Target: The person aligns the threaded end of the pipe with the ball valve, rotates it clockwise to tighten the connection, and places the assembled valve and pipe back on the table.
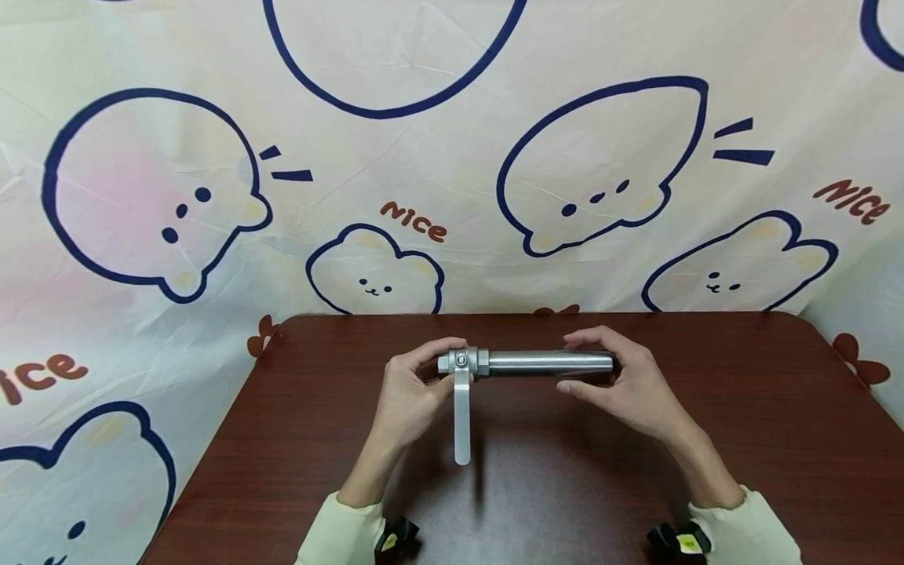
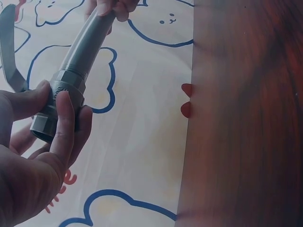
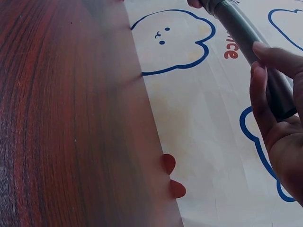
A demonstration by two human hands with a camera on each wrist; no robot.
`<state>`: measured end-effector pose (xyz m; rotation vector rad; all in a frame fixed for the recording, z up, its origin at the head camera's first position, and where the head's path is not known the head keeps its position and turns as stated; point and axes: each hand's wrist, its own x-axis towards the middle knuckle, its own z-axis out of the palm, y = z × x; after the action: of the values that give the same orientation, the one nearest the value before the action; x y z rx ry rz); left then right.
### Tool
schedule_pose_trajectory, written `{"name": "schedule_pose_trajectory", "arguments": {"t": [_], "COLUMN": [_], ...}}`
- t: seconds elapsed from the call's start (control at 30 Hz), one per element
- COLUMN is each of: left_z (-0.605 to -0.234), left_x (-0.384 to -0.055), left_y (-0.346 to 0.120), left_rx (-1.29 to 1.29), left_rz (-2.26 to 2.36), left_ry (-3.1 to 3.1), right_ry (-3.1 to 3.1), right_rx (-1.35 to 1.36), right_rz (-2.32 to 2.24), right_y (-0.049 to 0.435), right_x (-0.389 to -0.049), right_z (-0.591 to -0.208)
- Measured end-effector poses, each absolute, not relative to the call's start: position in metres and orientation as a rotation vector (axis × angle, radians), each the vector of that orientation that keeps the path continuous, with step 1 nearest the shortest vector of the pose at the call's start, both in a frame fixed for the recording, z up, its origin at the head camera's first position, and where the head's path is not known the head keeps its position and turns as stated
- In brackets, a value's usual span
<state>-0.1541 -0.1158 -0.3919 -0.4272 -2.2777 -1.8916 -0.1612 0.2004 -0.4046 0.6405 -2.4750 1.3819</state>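
Observation:
A metal ball valve (image 1: pixel 462 361) with a long flat lever (image 1: pixel 462 424) is joined to a straight, shiny steel pipe (image 1: pixel 551 362). My left hand (image 1: pixel 413 392) grips the valve body from the left, thumb on the near side and fingers on the far side. In the left wrist view, the valve's open hex end (image 2: pixel 43 126) points out past the fingers of that hand. Around the pipe's right end curl the thumb and fingers of my right hand (image 1: pixel 632 380), loosely, with that end near the palm. Valve and pipe lie level above the table, the lever pointing toward me.
Below the hands is a dark brown wooden table (image 1: pixel 318 471) with rounded far corners. Behind it hangs a pale cloth (image 1: pixel 480 275) with blue cartoon outlines. Black straps (image 1: pixel 397 540) show at both wrists, beside pale sleeves.

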Motion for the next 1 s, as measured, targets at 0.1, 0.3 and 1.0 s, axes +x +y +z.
{"name": "schedule_pose_trajectory", "arguments": {"t": [0.1,0.3,1.0], "left_z": [-0.3922,-0.3917,-0.3906], "left_x": [-0.1544,-0.154,-0.1521], "left_y": [-0.1151,-0.1145,-0.1148], "left_rx": [-0.422,-0.411,-0.421], "left_rz": [-1.876,-1.884,-1.903], "left_ry": [-2.284,-2.285,-2.276], "right_ry": [-2.428,-2.358,-2.439], "right_rx": [0.67,0.728,0.661], "right_rz": [1.393,1.407,1.505], "right_y": [0.1999,0.1997,0.2031], "right_x": [-0.1618,-0.1623,-0.1612], "right_z": [-0.405,-0.4058,-0.4035]}}
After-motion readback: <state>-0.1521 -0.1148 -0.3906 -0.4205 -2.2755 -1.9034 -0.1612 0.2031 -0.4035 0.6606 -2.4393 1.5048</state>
